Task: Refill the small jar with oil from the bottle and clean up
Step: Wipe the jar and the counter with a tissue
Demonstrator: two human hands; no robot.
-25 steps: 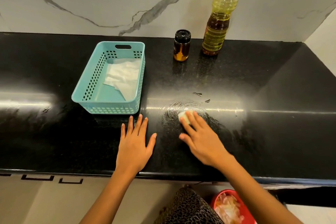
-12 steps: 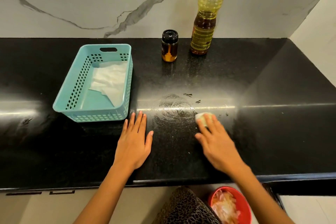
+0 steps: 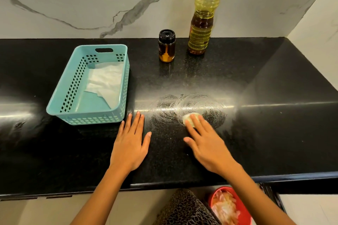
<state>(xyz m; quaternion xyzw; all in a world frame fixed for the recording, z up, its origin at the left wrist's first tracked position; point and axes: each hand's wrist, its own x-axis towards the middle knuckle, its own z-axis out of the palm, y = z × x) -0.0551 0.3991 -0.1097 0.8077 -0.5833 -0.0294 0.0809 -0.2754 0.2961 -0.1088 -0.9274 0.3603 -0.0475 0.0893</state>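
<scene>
With the right hand [image 3: 206, 144] pressing a wadded tissue [image 3: 191, 119] flat-fingered onto the smeared counter [image 3: 274, 133] in front of the capped jar [image 3: 166, 46] (left hand [image 3: 129, 144] splayed, empty), overlapping firm strokes should lift the oil.

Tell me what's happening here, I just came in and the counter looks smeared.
A person is wiping the black counter. The right hand presses a small wad of tissue onto a patch of swirly smears, while the left hand lies flat beside it. The small jar and the oil bottle stand capped at the back wall. A teal basket with tissue in it sits to the left.
</scene>
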